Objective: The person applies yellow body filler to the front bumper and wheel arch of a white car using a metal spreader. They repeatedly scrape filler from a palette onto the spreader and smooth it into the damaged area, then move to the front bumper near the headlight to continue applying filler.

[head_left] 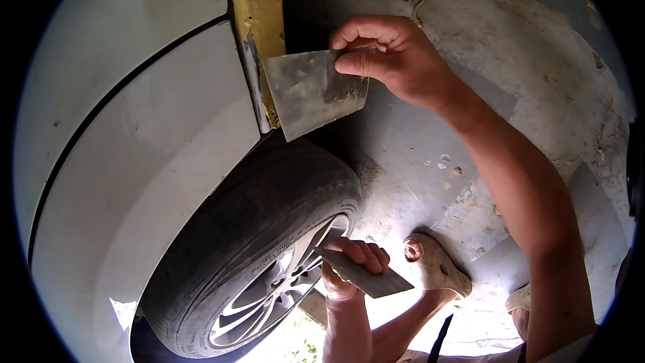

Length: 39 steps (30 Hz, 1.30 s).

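Note:
My right hand (396, 60) pinches the upper edge of a flat metal putty spreader (316, 91) between thumb and fingers. The spreader's left edge lies at the lower end of a yellow, putty-coated strip (259, 7) on the car body; whether it presses there I cannot tell. Lower down, in front of the wheel, my left hand (353, 269) grips a second flat putty spreader (369, 280), tilted, with a little yellowish paste along its edge. Part of that hand is hidden behind the plate.
Pale car panels (161, 114) with a dark gap between them fill the left side. Below them stand the tyre (248, 208) and its silver spoked rim (282, 282). A foot in a light clog (433, 265) rests on the stained concrete floor (484, 20), beside bright glare.

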### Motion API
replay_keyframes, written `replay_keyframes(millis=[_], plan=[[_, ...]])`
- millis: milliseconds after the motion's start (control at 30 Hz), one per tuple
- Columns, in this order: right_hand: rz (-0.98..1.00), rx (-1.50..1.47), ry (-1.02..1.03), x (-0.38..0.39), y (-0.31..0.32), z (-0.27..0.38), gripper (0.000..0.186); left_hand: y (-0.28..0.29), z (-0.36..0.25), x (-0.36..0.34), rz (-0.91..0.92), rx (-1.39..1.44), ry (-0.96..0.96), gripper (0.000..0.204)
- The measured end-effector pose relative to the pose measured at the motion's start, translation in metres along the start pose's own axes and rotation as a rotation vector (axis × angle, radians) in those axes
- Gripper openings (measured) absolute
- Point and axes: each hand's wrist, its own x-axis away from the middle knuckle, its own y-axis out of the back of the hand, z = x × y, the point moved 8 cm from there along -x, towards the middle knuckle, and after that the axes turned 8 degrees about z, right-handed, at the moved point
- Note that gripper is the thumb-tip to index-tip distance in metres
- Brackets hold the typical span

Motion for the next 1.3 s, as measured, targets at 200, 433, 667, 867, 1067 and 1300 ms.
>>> replay_keyframes(millis=[200,433,667,867,1067,1300], plan=[[-0.028,-0.005,0.021,0.002,-0.002,0.001,0.016,-0.003,0.005,-0.004,-0.009,0.028,0.018,0.043],[-0.037,0.018,0.022,-0.002,-0.005,0.002,0.016,-0.006,0.006,-0.005,-0.003,0.035,0.022,0.044],[-0.033,0.044,0.019,-0.003,-0.004,-0.004,0.017,-0.002,0.006,-0.003,-0.009,0.012,0.022,0.045],[-0.060,0.025,-0.033,-0.006,0.000,-0.015,0.018,-0.003,0.005,-0.004,0.008,0.040,0.013,0.047],[-0.092,0.026,-0.038,-0.010,0.003,-0.029,0.018,-0.002,0.005,-0.007,0.037,0.026,-0.002,0.042],[-0.088,-0.011,-0.017,-0.021,0.007,-0.049,0.020,-0.002,0.005,-0.010,0.011,0.040,0.006,0.037]])
